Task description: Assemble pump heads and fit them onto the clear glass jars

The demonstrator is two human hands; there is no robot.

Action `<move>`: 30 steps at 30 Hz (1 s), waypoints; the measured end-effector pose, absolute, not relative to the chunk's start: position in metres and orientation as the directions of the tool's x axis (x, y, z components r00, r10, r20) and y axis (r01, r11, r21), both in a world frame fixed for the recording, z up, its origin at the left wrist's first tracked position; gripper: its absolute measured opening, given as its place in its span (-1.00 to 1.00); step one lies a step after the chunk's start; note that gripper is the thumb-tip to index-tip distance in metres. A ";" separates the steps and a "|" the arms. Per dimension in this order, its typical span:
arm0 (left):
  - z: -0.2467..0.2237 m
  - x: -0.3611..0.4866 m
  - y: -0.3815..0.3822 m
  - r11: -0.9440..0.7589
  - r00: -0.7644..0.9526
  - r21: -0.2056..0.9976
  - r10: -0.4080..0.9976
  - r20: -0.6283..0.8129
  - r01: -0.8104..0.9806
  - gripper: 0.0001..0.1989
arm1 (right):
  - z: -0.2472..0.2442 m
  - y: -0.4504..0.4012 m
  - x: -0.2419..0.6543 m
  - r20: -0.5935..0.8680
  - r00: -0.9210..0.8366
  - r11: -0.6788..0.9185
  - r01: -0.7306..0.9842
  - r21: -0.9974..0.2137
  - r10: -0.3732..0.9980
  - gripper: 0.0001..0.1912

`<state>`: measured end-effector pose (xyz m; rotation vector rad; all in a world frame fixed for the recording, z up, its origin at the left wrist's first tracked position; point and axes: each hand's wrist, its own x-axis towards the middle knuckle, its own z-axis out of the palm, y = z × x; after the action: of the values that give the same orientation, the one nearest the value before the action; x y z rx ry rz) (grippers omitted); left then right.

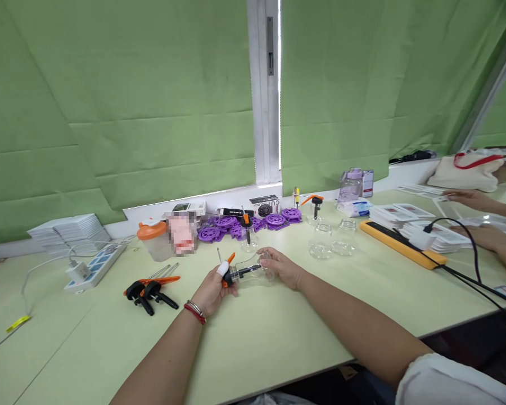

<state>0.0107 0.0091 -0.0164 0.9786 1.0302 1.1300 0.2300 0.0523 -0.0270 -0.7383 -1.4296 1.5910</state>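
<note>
Left hand (211, 293): white cover (223, 268) on thumb, material unclear at this size. Left wrist: silver-toned bracelet (193, 307), red band (197, 315) right beside it, elbow side. Right hand (283, 268) and wrist bare. Right arm: white sleeve (451, 381), loose, creased.

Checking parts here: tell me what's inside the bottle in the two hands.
Inside the bottle, a black tube runs from the cap; whatever the right hand covers at the other end cannot be seen.

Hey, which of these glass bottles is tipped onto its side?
The bottle between the left hand and right hand, its black top in the left. The others stand upright on the table.
</note>
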 end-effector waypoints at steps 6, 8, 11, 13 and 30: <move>-0.012 0.016 0.004 0.183 0.121 0.973 0.979 -0.166 -0.143 -0.64 | -0.022 0.050 0.232 0.109 -0.492 0.001 -0.216 -0.976 0.864 -0.58; -0.012 0.017 0.003 0.187 0.111 0.975 0.978 -0.174 -0.118 -0.63 | -0.023 0.050 0.233 0.105 -0.497 -0.003 -0.211 -0.977 0.861 -0.59; -0.014 0.017 0.004 0.185 0.098 0.978 0.980 -0.175 -0.101 -0.61 | -0.026 0.053 0.233 0.113 -0.498 0.015 -0.197 -0.980 0.860 -0.59; -0.016 0.017 0.006 0.181 0.091 0.979 0.981 -0.172 -0.094 -0.60 | -0.028 0.054 0.231 0.119 -0.493 0.039 -0.170 -0.985 0.862 -0.58; -0.016 0.016 0.006 0.174 0.027 0.983 0.985 -0.173 -0.058 -0.64 | -0.026 0.049 0.223 0.062 -0.349 0.093 0.073 -0.993 0.935 -0.43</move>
<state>0.0158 0.0060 -0.0156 1.0477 1.2269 1.0921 0.2226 0.0486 -0.0259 -1.0260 -1.5708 1.3587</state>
